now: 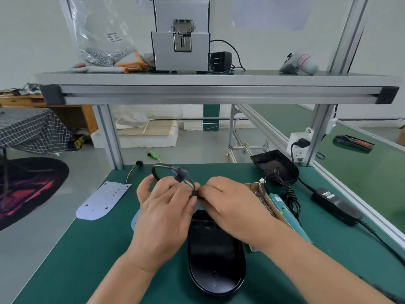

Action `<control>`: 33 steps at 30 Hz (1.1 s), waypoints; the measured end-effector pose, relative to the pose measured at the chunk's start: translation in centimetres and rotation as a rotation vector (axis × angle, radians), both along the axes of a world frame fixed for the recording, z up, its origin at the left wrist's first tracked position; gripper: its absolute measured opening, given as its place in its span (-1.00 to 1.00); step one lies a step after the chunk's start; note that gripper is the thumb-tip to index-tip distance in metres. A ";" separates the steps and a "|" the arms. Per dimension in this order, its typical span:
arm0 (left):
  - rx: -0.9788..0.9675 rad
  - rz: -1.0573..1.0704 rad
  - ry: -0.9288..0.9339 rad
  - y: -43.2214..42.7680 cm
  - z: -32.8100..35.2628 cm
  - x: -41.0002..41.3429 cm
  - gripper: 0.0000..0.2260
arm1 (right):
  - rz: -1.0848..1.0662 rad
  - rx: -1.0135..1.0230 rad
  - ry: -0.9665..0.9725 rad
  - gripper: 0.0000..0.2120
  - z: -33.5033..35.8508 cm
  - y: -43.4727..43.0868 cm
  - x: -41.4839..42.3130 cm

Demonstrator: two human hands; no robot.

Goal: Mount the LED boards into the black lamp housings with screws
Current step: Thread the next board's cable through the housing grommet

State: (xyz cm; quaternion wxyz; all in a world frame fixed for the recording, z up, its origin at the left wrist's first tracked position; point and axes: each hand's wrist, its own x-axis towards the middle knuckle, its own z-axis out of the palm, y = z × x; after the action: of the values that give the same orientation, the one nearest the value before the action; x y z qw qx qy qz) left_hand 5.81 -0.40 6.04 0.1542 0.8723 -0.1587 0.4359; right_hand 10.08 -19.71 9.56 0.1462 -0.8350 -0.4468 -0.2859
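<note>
- The black lamp housing (215, 260) lies open side up on the green desk (87, 260), close to the near edge, just below both hands; no board is in it yet.
- One LED board (103, 200) lies flat on the desk to the left, well apart from the housing, with thin wires running off its far end.
- A black cable (157, 168) with coloured wires (190, 184) loops above the housing. The left hand (166, 207) grips it with curled fingers, and the right hand (232, 202) pinches its end beside the left fingertips.
- The step in hand looks like readying the cable before the board goes in. It is best to hold the sheath rather than the thin wires, keep the loop loose, and lead the end through the housing without kinking it.
- A box of screws (266, 207) and a teal screwdriver (282, 205) lie just right of the housing, within easy reach.
- A second housing (274, 164) sits at the far right corner.
</note>
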 end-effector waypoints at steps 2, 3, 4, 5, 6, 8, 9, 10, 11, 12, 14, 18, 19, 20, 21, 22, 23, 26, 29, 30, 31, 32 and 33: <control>0.041 0.017 0.016 0.1 0.3 0.0 -0.75 | -0.022 0.060 -0.012 -0.88 0.0 -0.5 0.1; 0.043 0.019 0.010 0.2 0.5 0.0 -0.75 | -0.050 0.073 -0.033 -0.89 -0.1 -0.8 0.2; 0.031 0.021 -0.011 0.3 0.7 -0.1 -0.75 | -0.087 0.085 -0.045 -0.91 0.0 -1.2 0.6; -0.004 0.018 -0.044 0.5 0.9 -0.2 -0.75 | -0.130 0.103 -0.046 -0.91 0.1 -1.8 1.1; -0.063 0.009 -0.083 0.9 1.1 -0.4 -0.75 | -0.180 0.122 -0.044 -0.90 0.2 -2.6 1.8; -0.200 0.002 -0.153 1.7 1.6 -0.8 -0.77 | -0.305 0.129 -0.041 -0.91 0.2 -4.8 3.3; -0.254 0.015 -0.180 2.0 1.8 -0.9 -0.80 | -0.368 0.136 -0.029 -0.89 0.0 -6.0 4.0; -0.302 0.027 -0.196 2.3 1.9 -1.0 -0.82 | -0.427 0.161 -0.007 -0.87 -0.2 -7.0 4.7; -0.353 0.033 -0.205 2.6 2.0 -1.0 -0.84 | -0.479 0.195 0.024 -0.88 -0.6 -8.1 5.4; -0.407 0.034 -0.211 2.9 2.1 -1.1 -0.84 | -0.523 0.229 0.068 -0.90 -1.0 -9.1 5.9; -0.509 0.044 -0.238 3.4 2.3 -1.4 -0.82 | -0.594 0.276 0.199 -0.92 -1.6 -10.6 6.7; -0.752 -0.024 -0.121 2.3 2.8 -1.8 -0.87 | -0.590 0.388 0.413 -0.88 -2.1 -11.0 5.9; -0.824 -0.055 -0.038 1.7 2.7 -1.7 -0.88 | -0.551 0.428 0.475 -0.84 -2.0 -10.5 5.1; -0.886 -0.076 0.063 1.3 2.6 -1.6 -0.88 | -0.483 0.480 0.587 -0.79 -1.8 -9.7 4.2; -0.940 -0.092 0.175 0.9 2.3 -1.3 -0.87 | -0.390 0.526 0.728 -0.75 -1.6 -8.8 3.2; -0.986 -0.105 0.292 0.6 2.0 -1.0 -0.82 | -0.290 0.560 0.863 -0.74 -1.5 -7.7 2.2; -1.020 -0.118 0.398 0.3 1.6 -0.8 -0.74 | -0.197 0.596 0.967 -0.76 -1.6 -6.6 1.3; -1.117 -0.203 0.630 -0.5 1.0 -0.7 -0.51 | -0.021 0.651 1.062 -0.93 -2.4 -3.9 -0.1; -1.203 -0.206 0.768 -1.3 0.5 -0.6 -0.55 | -0.002 0.648 1.110 -0.95 -3.4 -2.3 -0.7; -1.240 -0.192 0.805 -1.4 0.2 -0.5 -0.59 | -0.016 0.648 1.134 -0.95 -3.7 -2.1 -0.7; -1.258 -0.173 0.839 -1.4 0.0 -0.3 -0.62 | -0.038 0.642 1.138 -0.94 -4.0 -1.9 -0.7; -1.261 -0.151 0.863 -1.4 -0.2 -0.2 -0.64 | -0.065 0.622 1.124 -0.92 -4.2 -1.8 -0.7; -1.251 -0.130 0.882 -1.3 -0.4 -0.1 -0.66 | -0.086 0.606 1.110 -0.90 -4.4 -1.7 -0.6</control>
State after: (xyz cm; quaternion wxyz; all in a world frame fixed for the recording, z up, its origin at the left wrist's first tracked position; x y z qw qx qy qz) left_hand 5.69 -1.74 5.64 0.6935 0.7046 0.1427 0.0462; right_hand 9.45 -21.41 5.16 0.5742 -0.7978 -0.1699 0.0701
